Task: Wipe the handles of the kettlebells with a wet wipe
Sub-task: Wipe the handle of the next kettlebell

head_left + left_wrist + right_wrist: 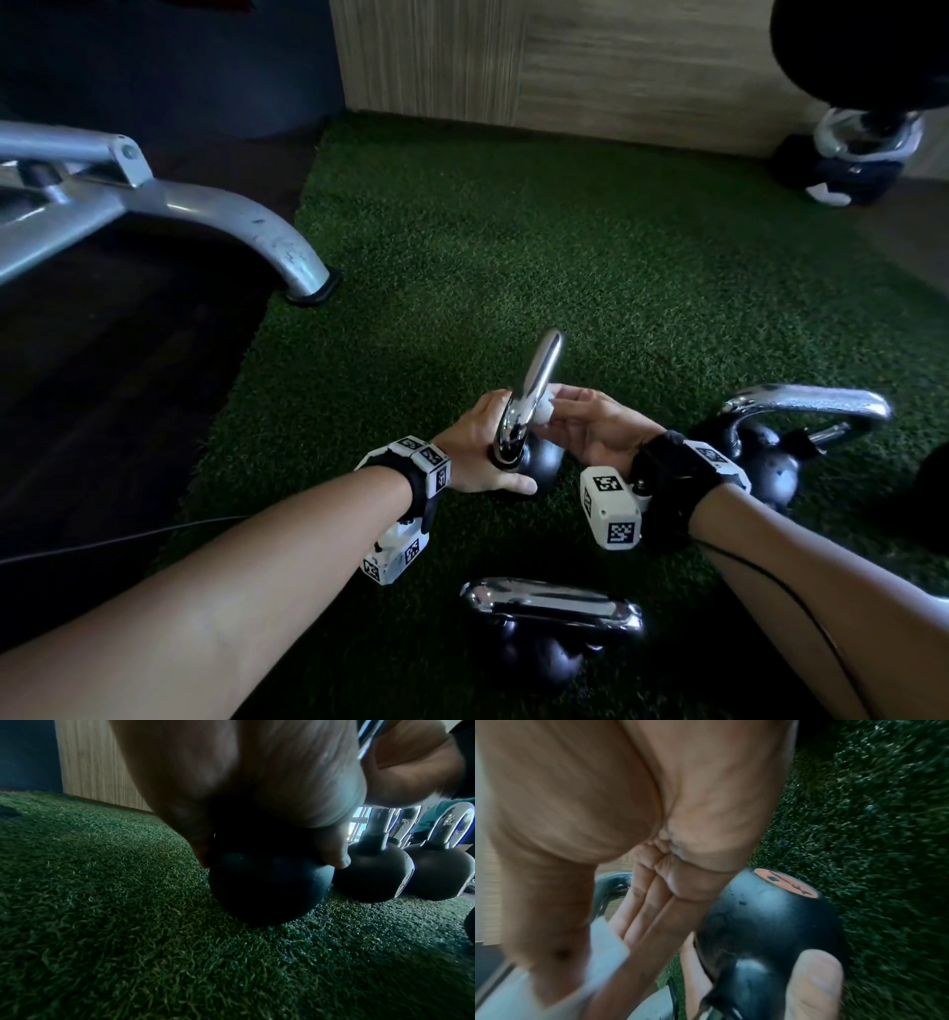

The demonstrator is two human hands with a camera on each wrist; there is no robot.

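At the upper left of the head view a grey metal bench leg [215, 226] is curving down onto the edge of the green turf mat [565, 246], and nobody is touching it. Moving toward the middle, the person's left hand [480, 447] is cupping the dark ball of a small kettlebell [539, 455], fingers and thumb curled round it and tipping it so that its chrome handle [534, 390] is pointing up and away; the left wrist view is showing the thumb and fingers wrapping the ball where it is meeting the turf. Just to the right of that handle, the right hand [590, 426] is pinching a small white wet wipe [545, 411] between thumb and fingertips and pressing it against the side of the chrome. In the lower centre a second kettlebell [552, 616] is standing untouched, and at the right edge a third kettlebell [801, 426] is standing with its shiny handle arching over it. I am judging the job to be only partly done: one handle is being wiped now, and I cannot tell whether the other two are already clean, since nothing on them is showing either way.
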